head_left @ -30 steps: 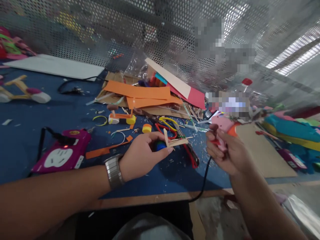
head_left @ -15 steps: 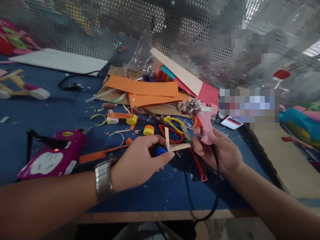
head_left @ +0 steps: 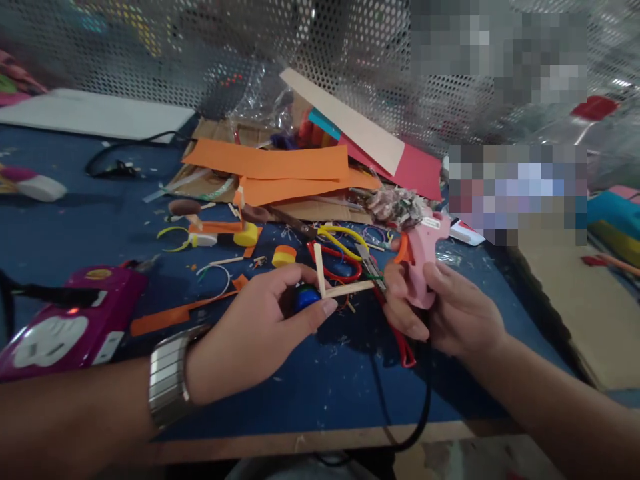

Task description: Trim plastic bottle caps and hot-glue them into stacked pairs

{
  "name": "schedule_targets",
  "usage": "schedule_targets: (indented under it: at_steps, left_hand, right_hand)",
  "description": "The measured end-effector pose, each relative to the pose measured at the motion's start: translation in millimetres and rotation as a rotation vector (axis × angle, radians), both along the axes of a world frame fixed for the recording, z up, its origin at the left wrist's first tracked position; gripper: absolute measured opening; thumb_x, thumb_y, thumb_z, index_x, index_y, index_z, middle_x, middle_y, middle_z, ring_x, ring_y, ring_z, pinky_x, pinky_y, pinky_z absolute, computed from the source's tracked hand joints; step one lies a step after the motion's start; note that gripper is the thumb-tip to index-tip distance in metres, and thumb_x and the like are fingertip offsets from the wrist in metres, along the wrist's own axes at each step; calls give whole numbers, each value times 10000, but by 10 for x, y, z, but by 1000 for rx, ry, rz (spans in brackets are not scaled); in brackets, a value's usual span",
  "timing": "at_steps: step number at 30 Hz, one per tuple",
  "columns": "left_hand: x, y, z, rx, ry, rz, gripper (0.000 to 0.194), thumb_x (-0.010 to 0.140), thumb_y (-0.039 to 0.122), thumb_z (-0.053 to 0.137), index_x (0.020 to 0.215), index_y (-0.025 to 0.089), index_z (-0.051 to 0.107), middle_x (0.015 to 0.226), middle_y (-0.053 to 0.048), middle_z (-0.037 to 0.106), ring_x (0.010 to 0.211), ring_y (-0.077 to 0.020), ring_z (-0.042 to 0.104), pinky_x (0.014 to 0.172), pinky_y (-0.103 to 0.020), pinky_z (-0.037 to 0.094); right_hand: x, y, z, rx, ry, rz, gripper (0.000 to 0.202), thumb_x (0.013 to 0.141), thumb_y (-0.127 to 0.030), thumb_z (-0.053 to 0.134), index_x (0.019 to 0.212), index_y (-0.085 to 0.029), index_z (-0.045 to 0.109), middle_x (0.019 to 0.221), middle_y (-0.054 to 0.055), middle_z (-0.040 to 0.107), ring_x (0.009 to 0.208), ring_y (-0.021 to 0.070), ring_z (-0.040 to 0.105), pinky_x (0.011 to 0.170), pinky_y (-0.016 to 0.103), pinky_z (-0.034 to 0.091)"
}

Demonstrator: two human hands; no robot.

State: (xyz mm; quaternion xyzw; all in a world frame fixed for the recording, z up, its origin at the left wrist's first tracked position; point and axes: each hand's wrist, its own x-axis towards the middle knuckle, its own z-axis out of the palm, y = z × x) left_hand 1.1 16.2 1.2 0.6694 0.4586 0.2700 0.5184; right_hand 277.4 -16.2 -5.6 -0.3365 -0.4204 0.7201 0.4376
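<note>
My left hand (head_left: pixel 260 327), with a metal watch on the wrist, is closed around a blue ball-like piece (head_left: pixel 306 297). Joined wooden sticks (head_left: pixel 345 289) stick out from it, one upright and one pointing right. My right hand (head_left: pixel 440 307) grips a pink glue gun (head_left: pixel 424 257) by its handle, fingers near the orange trigger. The gun's front end, wrapped in crumpled, dirty foil (head_left: pixel 397 207), points left above the scissors. Its black cord hangs below my right hand.
A purple box (head_left: pixel 75 317) with a lit red light sits left. Behind my hands lie yellow-handled scissors (head_left: pixel 343 237), orange paper strips (head_left: pixel 270 163), an orange-yellow roll (head_left: pixel 284 256) and cardboard. A white board (head_left: pixel 95 110) is at back left, brown cardboard (head_left: pixel 585 293) at right.
The view has shifted, so the tabletop things appear further left. The glue gun is slightly farther from my left hand, and the fingers of my right hand have changed position around its handle.
</note>
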Motion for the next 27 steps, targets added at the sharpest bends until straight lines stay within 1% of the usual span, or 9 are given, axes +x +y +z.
schedule_targets:
  at_steps: [2,4,6,8,11,16,21,24,27]
  left_hand:
    - [-10,1,-16,11,-21,-2,231,966,460,781,1006,233,804,733,-6,774,608,-183,686,563,-279,550]
    - [-18,1,-31,21,-20,1,208,961,446,787,994,242,801,768,-11,780,642,-183,692,585,-277,560]
    - [-22,-1,-41,25,7,9,219,947,454,799,1016,247,815,800,-19,779,668,-186,691,581,-276,552]
    - [-18,-7,-43,31,9,29,279,912,460,839,1093,248,824,834,-20,770,685,-187,685,570,-273,542]
    - [-5,-21,-39,-19,-96,65,391,843,434,920,1160,241,795,917,-21,777,740,-187,717,627,-275,599]
    - [1,-24,-40,-69,-231,75,359,812,385,969,1099,233,817,1050,-50,834,888,-216,792,809,-317,688]
    - [-15,-22,-73,-65,-257,66,349,847,353,967,1172,278,862,1084,-31,860,901,-197,816,803,-265,694]
    - [-19,-35,-87,-79,-285,54,327,902,345,930,1219,309,859,1107,-15,869,943,-192,838,862,-254,707]
    - [-14,-49,-86,-88,-309,64,337,929,338,904,1259,309,839,1110,-24,872,934,-205,855,864,-271,727]
  right_hand:
    - [-16,-10,4,8,18,-29,318,1066,-544,733,970,-243,706,702,-28,615,474,139,559,484,267,414]
    - [-39,-24,14,14,48,-70,244,1029,-478,790,1050,-251,704,786,-23,670,466,131,602,473,257,450]
    - [-61,-36,25,22,70,-94,276,986,-431,837,1150,-258,697,875,-18,698,457,120,628,461,247,474]
    - [-78,-43,34,34,73,-78,335,959,-431,858,1176,-246,683,915,-8,688,460,111,633,453,234,478]
    - [-94,-42,42,53,54,-44,354,938,-460,865,1114,-232,660,956,14,665,489,107,633,457,226,477]
    - [-104,-35,33,115,50,-7,336,949,-505,837,975,-226,651,980,18,614,521,103,616,445,228,492]
    - [-82,-70,21,154,15,2,386,943,-560,837,895,-221,658,860,10,556,613,142,582,480,249,532]
    - [-62,-108,35,163,-49,-4,395,928,-564,859,887,-220,671,856,28,606,657,162,613,490,248,534]
    - [-50,-133,55,166,-113,-18,422,918,-577,873,840,-222,660,846,42,647,648,167,622,483,246,501]
